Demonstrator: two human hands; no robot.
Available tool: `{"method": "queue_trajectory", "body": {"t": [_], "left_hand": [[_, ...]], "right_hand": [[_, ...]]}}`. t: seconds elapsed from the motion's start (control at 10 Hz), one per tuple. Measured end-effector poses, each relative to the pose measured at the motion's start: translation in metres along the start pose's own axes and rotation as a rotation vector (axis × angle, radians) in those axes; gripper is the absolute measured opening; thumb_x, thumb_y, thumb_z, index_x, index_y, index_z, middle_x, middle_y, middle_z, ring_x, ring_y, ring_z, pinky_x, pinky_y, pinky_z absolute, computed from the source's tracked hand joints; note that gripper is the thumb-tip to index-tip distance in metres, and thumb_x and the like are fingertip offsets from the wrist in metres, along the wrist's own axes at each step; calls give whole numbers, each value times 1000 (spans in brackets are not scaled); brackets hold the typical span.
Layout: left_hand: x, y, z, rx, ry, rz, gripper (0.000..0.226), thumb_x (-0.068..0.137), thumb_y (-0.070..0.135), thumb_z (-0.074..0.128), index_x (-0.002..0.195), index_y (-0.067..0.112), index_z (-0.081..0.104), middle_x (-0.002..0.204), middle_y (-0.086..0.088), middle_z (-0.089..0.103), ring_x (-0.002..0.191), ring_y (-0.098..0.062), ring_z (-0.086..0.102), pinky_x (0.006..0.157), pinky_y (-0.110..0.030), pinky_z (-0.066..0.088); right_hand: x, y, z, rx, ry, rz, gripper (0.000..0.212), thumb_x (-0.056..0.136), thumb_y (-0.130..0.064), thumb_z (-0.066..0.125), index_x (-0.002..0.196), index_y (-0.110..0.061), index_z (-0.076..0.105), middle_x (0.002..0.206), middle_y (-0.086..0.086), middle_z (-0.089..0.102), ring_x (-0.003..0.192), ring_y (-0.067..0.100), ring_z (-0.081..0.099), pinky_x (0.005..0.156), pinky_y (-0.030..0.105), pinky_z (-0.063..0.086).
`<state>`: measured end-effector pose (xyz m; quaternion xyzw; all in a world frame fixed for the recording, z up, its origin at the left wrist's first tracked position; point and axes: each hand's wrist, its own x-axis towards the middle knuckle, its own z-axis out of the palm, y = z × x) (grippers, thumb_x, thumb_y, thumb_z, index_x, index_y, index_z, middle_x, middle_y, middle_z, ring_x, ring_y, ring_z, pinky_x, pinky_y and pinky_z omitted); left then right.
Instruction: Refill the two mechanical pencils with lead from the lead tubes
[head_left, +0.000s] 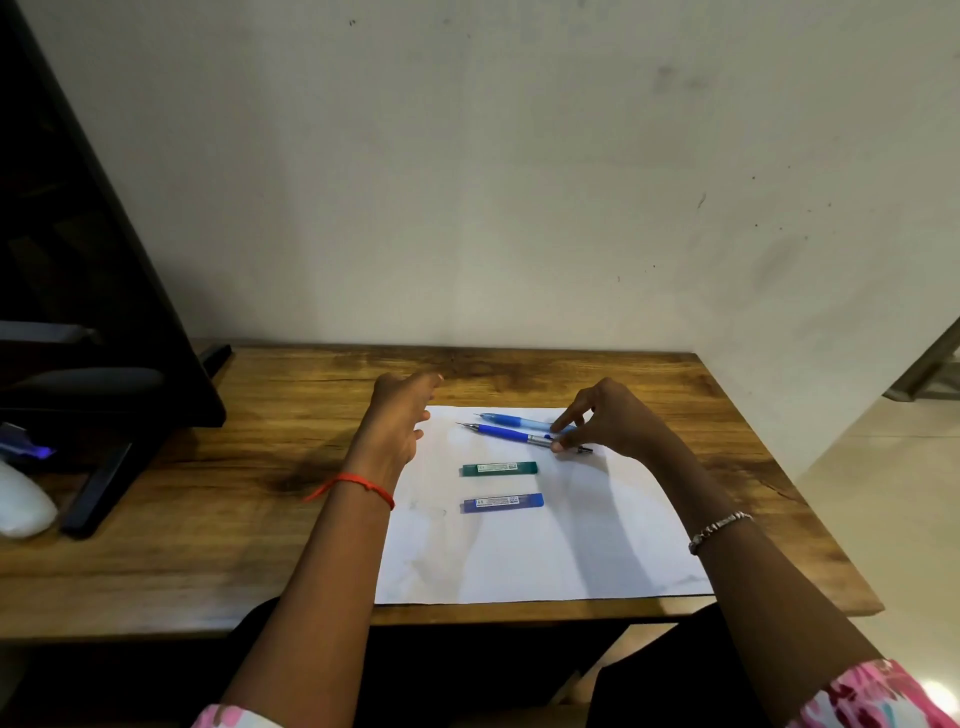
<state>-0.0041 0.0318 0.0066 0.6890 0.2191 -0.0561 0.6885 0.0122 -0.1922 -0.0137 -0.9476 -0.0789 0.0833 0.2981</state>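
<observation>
While the right hand (605, 421) pinches the dark-blue pencil (511, 434), bare paper (519, 561) lies nearer.

Two pencils (511, 434) at paper's (545, 551) far edge; two lead tubes (500, 468) nearer, one behind other.

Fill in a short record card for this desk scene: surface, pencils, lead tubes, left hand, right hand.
surface: white paper sheet on a wooden table
pencils: dark blue pencil and light blue pencil, side by side, tips pointing left
lead tubes: green tube above blue tube, both lying flat, untouched
left hand: open, empty, raised at the paper's left edge
right hand: fingers pinching the dark blue pencil's rear end
</observation>
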Motion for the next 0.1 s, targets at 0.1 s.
{"method": "queue_trajectory", "body": {"t": [0.1], "left_hand": [[-2,-1,2,21,23,33,25,90,20,52,107,2,55,103,-9,52,95,-22,48,78,-31,42]], "right_hand": [[-1,0,-1,68,53,-1,30,67,-18,82,94,-6,75,78,7,64,66,10,48,48,8,35]]}}
